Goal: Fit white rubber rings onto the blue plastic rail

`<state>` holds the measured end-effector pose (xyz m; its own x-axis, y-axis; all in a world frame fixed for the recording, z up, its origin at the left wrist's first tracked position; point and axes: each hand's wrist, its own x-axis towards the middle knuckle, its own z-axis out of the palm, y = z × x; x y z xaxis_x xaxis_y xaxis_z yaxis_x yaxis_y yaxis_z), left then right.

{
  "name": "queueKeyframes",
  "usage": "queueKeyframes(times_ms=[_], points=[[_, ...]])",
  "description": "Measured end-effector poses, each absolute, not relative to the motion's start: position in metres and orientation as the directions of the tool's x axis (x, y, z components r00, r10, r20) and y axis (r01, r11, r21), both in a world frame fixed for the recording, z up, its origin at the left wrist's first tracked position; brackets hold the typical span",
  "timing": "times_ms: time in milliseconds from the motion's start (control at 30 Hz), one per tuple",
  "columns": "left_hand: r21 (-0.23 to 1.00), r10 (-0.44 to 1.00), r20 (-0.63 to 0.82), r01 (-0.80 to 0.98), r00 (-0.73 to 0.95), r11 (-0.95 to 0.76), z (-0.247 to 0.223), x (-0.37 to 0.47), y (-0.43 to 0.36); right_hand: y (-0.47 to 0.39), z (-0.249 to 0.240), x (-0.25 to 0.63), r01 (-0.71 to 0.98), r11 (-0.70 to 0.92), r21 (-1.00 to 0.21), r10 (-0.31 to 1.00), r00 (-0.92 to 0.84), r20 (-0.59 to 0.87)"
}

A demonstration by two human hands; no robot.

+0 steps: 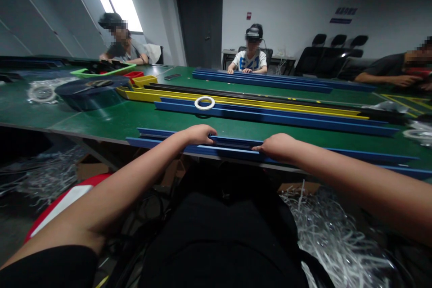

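Observation:
A long blue channel strip (232, 141) lies along the near edge of the green table, in front of my body. My left hand (201, 135) is closed at its left part, thumb and fingers bent over the channel. Further right, my right hand (277, 146) is curled, with its fingertips pressed together at the channel's near wall. Whether something thin lies between the fingers of either hand is too small to tell. Beyond my hands, a white tape roll (204, 103) rests on another blue channel (297, 119).
Yellow channels (236, 100) and black strips lie further back. On the left are a large dark blue roll (91, 94), a wrapped tape roll (43, 93) and a green tray (81, 72). Three people sit around the table (111, 119). Shredded clear strips (337, 234) pile up below.

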<state>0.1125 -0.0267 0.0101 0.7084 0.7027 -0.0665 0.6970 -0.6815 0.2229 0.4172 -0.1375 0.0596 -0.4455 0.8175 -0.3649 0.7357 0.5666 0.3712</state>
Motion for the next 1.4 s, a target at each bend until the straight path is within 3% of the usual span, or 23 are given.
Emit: queueKeyframes(times_ms=[333,733,1100,1400], points=[[0.198,0.682,-0.087,0.684,0.726,-0.702,0.016,0.123,-0.024,-0.139,0.056,0.414,0.741,0.553,0.381,0.830,-0.446,-0.335],[0.278,0.650,-0.069,0.640,0.757,-0.716,0.013,0.151,-0.026,-0.137,0.055,0.413,0.744,0.541,0.392,0.837,-0.430,-0.339],[0.168,0.570,-0.018,0.565,0.821,-0.808,0.013,0.222,-0.043,-0.146,0.065,0.407,0.761,0.538,0.361,0.835,-0.425,-0.349],[0.264,0.540,-0.024,0.526,0.842,-0.808,0.010,0.243,-0.040,-0.143,0.063,0.410,0.753,0.555,0.354,0.824,-0.440,-0.355]])
